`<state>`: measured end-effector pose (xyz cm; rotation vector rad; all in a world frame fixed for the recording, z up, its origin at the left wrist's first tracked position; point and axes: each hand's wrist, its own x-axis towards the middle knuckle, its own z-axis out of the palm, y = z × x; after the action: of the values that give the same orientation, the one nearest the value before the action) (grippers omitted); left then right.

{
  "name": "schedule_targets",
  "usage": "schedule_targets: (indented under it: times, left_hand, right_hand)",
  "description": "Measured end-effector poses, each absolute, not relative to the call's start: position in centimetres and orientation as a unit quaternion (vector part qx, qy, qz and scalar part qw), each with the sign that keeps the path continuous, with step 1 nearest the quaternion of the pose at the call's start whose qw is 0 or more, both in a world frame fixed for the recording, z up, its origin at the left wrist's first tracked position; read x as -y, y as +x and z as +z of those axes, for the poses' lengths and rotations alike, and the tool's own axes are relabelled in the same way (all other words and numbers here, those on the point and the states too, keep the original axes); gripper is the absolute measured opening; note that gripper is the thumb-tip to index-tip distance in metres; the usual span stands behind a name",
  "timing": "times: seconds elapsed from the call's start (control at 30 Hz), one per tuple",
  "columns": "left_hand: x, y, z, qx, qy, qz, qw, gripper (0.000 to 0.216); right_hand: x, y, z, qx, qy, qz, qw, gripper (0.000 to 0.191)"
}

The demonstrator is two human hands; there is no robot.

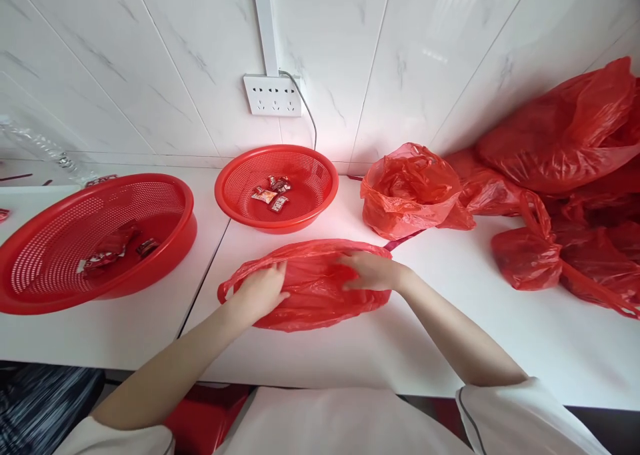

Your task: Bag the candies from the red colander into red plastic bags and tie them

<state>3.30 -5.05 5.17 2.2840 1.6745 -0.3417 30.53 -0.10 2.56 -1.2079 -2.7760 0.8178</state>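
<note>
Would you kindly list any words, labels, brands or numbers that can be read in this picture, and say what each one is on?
None can be read.
Small packets in the round basket: printed, but too small and blurred.
Packets in the large basket: print blurred, unreadable.
Red bag under the left hand and right hand: no print visible.
Wall socket: no readable marking.

A flat plastic bag [313, 285] is lying on the desk [350, 355] nearest the person, with the left hand [260, 291] resting on its left end and the right hand [370, 271] on its right. Behind it a small basket [235, 188] is sitting against the wall, holding a few packets [271, 193], and a larger basket [30, 295] with more packets [113, 248] is sitting to the left. A bunched bag [410, 191] is standing behind and to the right, with a heap of bags [565, 195] lying further right.
</note>
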Motion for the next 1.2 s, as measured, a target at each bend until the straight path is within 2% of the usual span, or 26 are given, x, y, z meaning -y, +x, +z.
schedule_targets:
  times: [0.03, 0.07, 0.17, 0.2, 0.27, 0.33, 0.43, 0.6, 0.77, 0.87, 0.9, 1.0, 1.1, 1.2]
  left_hand:
    - [5.4, 3.9, 5.4, -0.562, 0.813, -0.104, 0.113, 0.050]
    - [5.7, 4.4, 5.5, -0.537, 0.834, -0.089, 0.091, 0.048]
    - [5.9, 4.9, 5.4, -0.453, 0.888, -0.065, 0.040, 0.047]
    - [5.7, 4.6, 5.1, -0.430, 0.900, -0.066, 0.020, 0.053]
    - [4.8, 3.4, 4.2, -0.407, 0.910, -0.076, 0.001, 0.076]
    - [3.7, 1.8, 3.1, -0.419, 0.903, -0.091, 0.028, 0.094]
    - [2.6, -0.2, 1.8, -0.471, 0.869, -0.106, 0.111, 0.103]
    - [1.8, -0.9, 2.2, -0.480, 0.827, -0.049, 0.287, 0.082]
    - [1.3, -0.5, 2.0, -0.502, 0.757, 0.108, 0.405, 0.072]
    - [0.8, 0.0, 2.0, -0.531, 0.623, 0.280, 0.501, 0.052]
    - [0.6, 0.2, 2.2, -0.527, 0.564, 0.332, 0.542, 0.052]
    - [-0.5, 0.6, 3.0, -0.514, 0.381, 0.405, 0.653, 0.069]
    - [-2.0, 1.0, 3.2, -0.508, 0.243, 0.421, 0.710, 0.076]
    - [-3.1, 1.6, 2.7, -0.473, 0.196, 0.491, 0.705, 0.046]
  right_hand:
    - [0.3, 29.9, 3.1, 0.887, -0.383, 0.258, 0.030, 0.039]
    - [0.6, 29.2, 3.5, 0.888, -0.379, 0.253, 0.059, 0.032]
    - [1.3, 27.3, 3.5, 0.912, -0.329, 0.224, 0.101, 0.031]
    - [1.4, 26.9, 3.0, 0.922, -0.308, 0.216, 0.089, 0.041]
    - [1.2, 26.8, 1.8, 0.927, -0.298, 0.227, 0.035, 0.077]
    - [0.5, 27.5, 0.4, 0.902, -0.333, 0.273, -0.019, 0.096]
    - [-0.9, 29.0, -1.1, 0.859, -0.369, 0.349, -0.058, 0.103]
    - [-2.4, 30.8, -2.3, 0.854, -0.357, 0.377, -0.020, 0.109]
    - [-2.4, 30.8, -1.7, 0.840, -0.352, 0.412, -0.004, 0.104]
    - [-2.2, 30.5, -0.2, 0.828, -0.371, 0.419, 0.035, 0.085]
    - [-2.1, 30.3, 0.5, 0.824, -0.376, 0.420, 0.059, 0.077]
    - [-1.6, 29.5, 2.7, 0.819, -0.378, 0.413, 0.126, 0.058]
    - [-1.2, 28.4, 4.8, 0.817, -0.347, 0.444, 0.126, 0.050]
    - [-0.8, 27.1, 6.6, 0.810, -0.314, 0.483, 0.113, 0.045]
